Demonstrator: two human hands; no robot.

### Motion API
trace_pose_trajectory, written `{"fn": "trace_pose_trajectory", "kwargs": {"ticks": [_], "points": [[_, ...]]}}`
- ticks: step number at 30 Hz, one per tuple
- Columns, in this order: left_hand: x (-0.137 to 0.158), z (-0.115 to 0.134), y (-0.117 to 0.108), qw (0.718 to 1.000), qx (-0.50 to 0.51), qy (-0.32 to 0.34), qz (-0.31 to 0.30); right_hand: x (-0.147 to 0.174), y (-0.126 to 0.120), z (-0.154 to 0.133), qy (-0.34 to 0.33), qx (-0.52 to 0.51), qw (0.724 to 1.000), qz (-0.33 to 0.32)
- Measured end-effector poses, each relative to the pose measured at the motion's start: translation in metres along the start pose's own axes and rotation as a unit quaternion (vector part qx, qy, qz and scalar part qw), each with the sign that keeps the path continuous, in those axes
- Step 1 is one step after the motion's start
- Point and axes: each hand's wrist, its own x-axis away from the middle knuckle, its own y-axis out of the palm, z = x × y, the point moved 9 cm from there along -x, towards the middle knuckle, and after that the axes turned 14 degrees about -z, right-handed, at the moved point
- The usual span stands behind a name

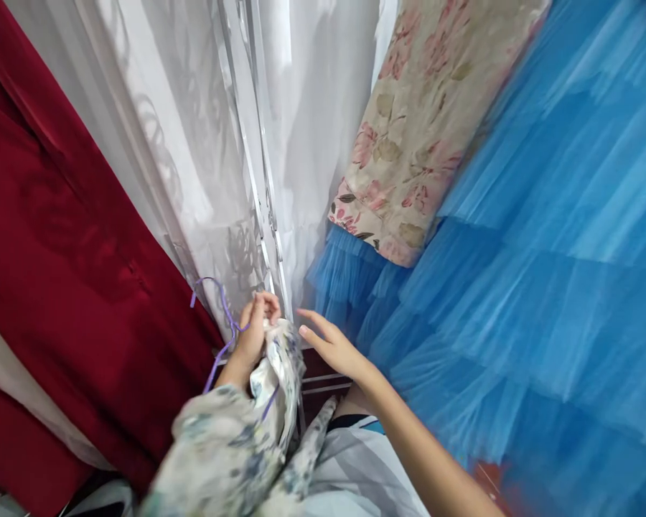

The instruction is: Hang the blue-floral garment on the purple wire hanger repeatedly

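Note:
My left hand (255,332) is closed, fingers curled at the bunched top of a white garment (283,359) with a blue and grey floral print. The same printed cloth (215,445) lies over my left forearm and hangs down toward my lap. A thin purple clothes hanger (227,316) shows beside my left wrist, its hook pointing up; part of it is hidden by my hand and the cloth. To the right of the garment, my right hand (329,346) is open, thumb and fingers stretched out toward it and apart from it.
On the left hangs a dark red garment (86,215). White garments (323,108) with shiny ribbon trim (258,165) hang ahead. A cream dress (403,165) with pink flowers and a tiered blue tulle dress (517,287) hang at the right. Reddish floor tiles (323,377) show below.

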Motion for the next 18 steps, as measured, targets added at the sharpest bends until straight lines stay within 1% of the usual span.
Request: {"fn": "trace_pose_trajectory", "kwargs": {"ticks": [1,3,5,8,10,11,13,16,18], "points": [[-0.002,-0.004,0.021,0.998,0.048,-0.016,-0.038,0.004,0.005,0.004,0.008,-0.031,0.999,-0.015],[-0.006,-0.014,0.058,0.981,0.147,-0.056,-0.114,0.017,0.011,0.009,0.038,-0.104,0.993,-0.053],[-0.008,-0.025,0.083,0.956,0.224,-0.09,-0.168,0.037,0.01,0.013,0.079,-0.159,0.98,-0.089],[-0.015,-0.038,0.098,0.927,0.287,-0.127,-0.203,0.067,-0.001,0.016,0.115,-0.189,0.966,-0.135],[-0.025,-0.041,0.104,0.911,0.318,-0.142,-0.221,0.081,-0.011,0.019,0.123,-0.212,0.961,-0.126],[-0.032,-0.04,0.107,0.903,0.329,-0.147,-0.233,0.086,-0.017,0.02,0.121,-0.229,0.96,-0.103],[-0.05,-0.035,0.115,0.896,0.326,-0.16,-0.256,0.091,-0.028,0.023,0.108,-0.269,0.957,-0.018],[-0.079,-0.027,0.125,0.905,0.279,-0.187,-0.262,0.094,-0.046,0.026,0.076,-0.299,0.939,0.151],[-0.094,-0.019,0.128,0.913,0.251,-0.196,-0.254,0.092,-0.056,0.027,0.063,-0.281,0.93,0.227]]}}
